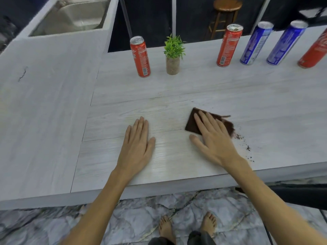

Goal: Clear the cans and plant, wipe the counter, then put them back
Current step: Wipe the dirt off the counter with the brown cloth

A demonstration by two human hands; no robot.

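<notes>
Two flat hands: our right hand presses the brown cloth, left hand spread bare. We judge wiping underway; next, sweep the crumbs.

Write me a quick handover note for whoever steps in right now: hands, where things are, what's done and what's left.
Left hand: flat on the counter, open, holding nothing.
Right hand: pressed flat on the brown cloth, mid-counter.
Along the back edge: red can, plant, a second red can, two blue cans, and another red can at the frame's right edge.
Done: centre area is cleared.
Left: dark crumbs beside the cloth need wiping, then put cans and plant back.
</notes>
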